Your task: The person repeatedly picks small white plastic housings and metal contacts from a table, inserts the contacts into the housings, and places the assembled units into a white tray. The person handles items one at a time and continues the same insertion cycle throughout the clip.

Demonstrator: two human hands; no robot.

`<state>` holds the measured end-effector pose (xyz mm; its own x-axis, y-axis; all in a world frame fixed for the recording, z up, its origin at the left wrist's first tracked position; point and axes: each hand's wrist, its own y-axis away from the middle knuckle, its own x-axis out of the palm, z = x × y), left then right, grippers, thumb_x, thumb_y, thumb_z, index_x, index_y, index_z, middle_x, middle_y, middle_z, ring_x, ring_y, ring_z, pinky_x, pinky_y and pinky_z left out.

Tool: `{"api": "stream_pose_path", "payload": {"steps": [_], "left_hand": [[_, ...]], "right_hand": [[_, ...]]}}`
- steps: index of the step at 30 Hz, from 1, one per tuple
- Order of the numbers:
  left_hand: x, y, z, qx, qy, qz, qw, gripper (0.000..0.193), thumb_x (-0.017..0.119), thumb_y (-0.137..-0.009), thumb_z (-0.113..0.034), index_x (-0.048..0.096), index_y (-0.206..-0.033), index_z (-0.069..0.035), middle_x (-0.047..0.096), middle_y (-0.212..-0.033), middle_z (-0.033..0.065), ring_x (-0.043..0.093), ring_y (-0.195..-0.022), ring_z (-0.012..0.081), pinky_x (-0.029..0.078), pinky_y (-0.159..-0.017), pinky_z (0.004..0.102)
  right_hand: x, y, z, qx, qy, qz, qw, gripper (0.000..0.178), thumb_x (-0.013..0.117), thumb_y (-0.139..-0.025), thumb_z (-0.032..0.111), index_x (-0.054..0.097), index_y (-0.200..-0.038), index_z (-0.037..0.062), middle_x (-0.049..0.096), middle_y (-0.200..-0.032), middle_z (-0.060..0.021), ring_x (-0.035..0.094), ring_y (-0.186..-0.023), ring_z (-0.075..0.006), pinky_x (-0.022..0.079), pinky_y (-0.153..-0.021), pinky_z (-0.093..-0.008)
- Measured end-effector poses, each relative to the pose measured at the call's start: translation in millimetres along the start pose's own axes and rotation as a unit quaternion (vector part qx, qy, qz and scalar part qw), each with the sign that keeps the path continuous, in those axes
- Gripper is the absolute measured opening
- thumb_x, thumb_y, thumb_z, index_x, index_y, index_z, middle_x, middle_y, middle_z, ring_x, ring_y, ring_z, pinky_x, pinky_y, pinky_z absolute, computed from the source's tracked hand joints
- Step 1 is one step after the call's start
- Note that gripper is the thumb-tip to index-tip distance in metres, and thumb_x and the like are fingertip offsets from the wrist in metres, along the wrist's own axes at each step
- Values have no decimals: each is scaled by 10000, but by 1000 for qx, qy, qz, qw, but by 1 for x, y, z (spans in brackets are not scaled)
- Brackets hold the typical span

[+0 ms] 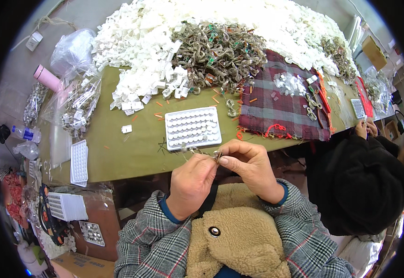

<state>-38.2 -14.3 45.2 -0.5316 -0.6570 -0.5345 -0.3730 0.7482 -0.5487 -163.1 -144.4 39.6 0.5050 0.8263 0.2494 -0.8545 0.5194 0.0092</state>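
Both my hands meet just past the table's near edge, fingertips closed together. My left hand (192,183) pinches a short grey cable (195,150), whose loose part sticks out beyond the fingers. My right hand (255,169) grips the small end piece (217,154) of that cable between thumb and forefinger; its details are too small to make out. Right beyond the hands lies a white plastic tray (169,146) with rows of round pockets, several holding small pale pieces. A lone white square part (126,129) rests left of the tray.
A tangled heap of grey cables (220,58) and a large pile of white plastic parts (137,37) cover the far side. At right, a plaid cloth (262,111) bears clear pieces (290,84). White trays (79,162) lie left. A person in black (359,185) sits at right.
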Motion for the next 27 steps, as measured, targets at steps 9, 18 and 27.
{"api": "stream_pose_path", "payload": {"steps": [9, 18, 27], "left_hand": [[-5, 9, 10, -358, 574, 91, 731, 248, 612, -1009, -242, 600, -1012, 6, 668, -868, 136, 676, -700, 181, 582, -675, 309], [8, 15, 21, -343, 809, 132, 459, 245, 628, -992, -279, 592, -973, -38, 666, -835, 74, 634, -615, 116, 538, -563, 235], [-88, -24, 46, -315, 268, -58, 909, 112, 646, -947, -37, 728, -992, 25, 711, -816, 68, 634, -639, 93, 505, -576, 223]], "right_hand": [[6, -4, -8, -178, 101, 6, 979, 110, 631, -888, -93, 615, -983, -39, 582, -1023, -103, 589, -916, -144, 484, -797, -240], [7, 0, -13, -142, 15, 81, 986, 108, 641, -898, -69, 594, -980, -16, 581, -1049, -126, 601, -933, -172, 501, -833, -286], [-13, -17, 8, -74, -209, 24, 975, 135, 538, -1040, 204, 448, -1055, 105, 533, -743, -9, 582, -695, -173, 455, -962, -418]]}}
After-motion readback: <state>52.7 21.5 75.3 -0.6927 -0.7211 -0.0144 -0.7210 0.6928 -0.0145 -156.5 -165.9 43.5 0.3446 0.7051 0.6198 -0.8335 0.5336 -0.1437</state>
